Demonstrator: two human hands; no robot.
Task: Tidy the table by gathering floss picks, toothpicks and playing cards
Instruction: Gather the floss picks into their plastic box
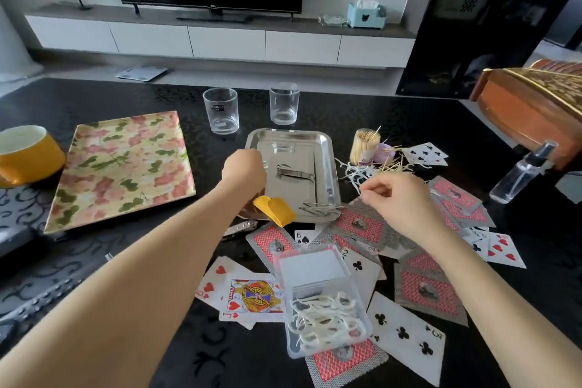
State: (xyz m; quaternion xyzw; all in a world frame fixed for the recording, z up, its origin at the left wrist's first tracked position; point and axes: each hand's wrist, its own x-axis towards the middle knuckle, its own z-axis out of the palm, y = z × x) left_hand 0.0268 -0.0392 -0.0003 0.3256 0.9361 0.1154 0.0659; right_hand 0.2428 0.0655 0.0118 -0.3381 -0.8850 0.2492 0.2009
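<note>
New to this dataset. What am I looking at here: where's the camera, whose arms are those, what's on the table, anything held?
There is no robot here. These are a person's bare arms, filmed by one wide-angle camera worn on their head and looking down. The left hand appears to grip the left rim of a metal tray. The right hand pinches its fingers together near loose floss picks; whether it holds one is too small to tell. On the dark table lie scattered playing cards, a clear box holding more floss picks, a toothpick jar with spilled toothpicks, and a floral tray.
</note>
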